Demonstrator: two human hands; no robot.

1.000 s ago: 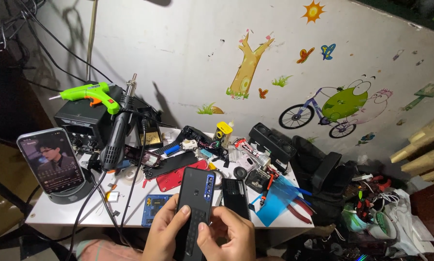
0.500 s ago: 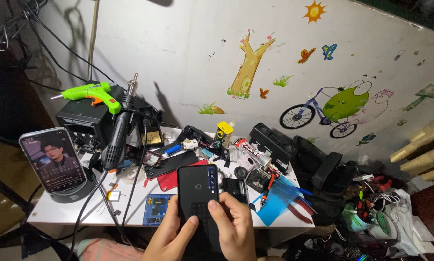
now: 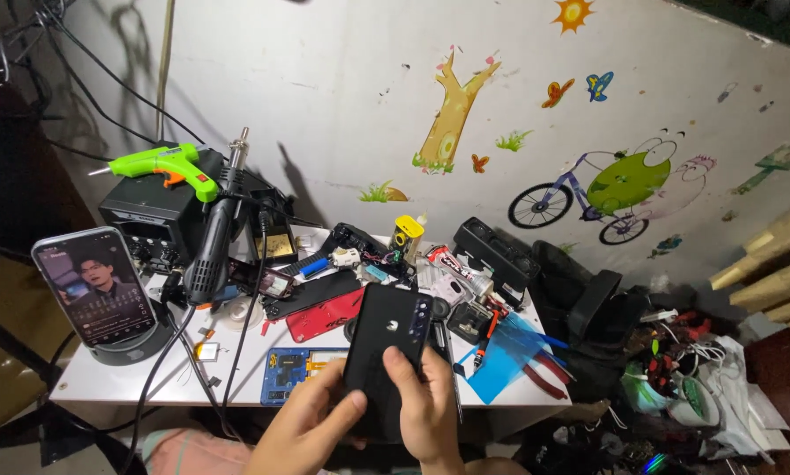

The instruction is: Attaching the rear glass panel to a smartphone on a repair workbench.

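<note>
Both hands gripping a black phone (image 3: 384,339) above the table's front edge (image 3: 237,396).

Left hand (image 3: 311,427) and right hand (image 3: 426,409) are closing fingers around its lower half; clutter is crowding the surface behind.

A lit phone screen (image 3: 94,286) stands upright on a round stand, table's left.

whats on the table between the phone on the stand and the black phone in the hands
In the head view, between the phone on the stand and the black phone, black cables cross the white table, beside a blue phone frame.
</note>
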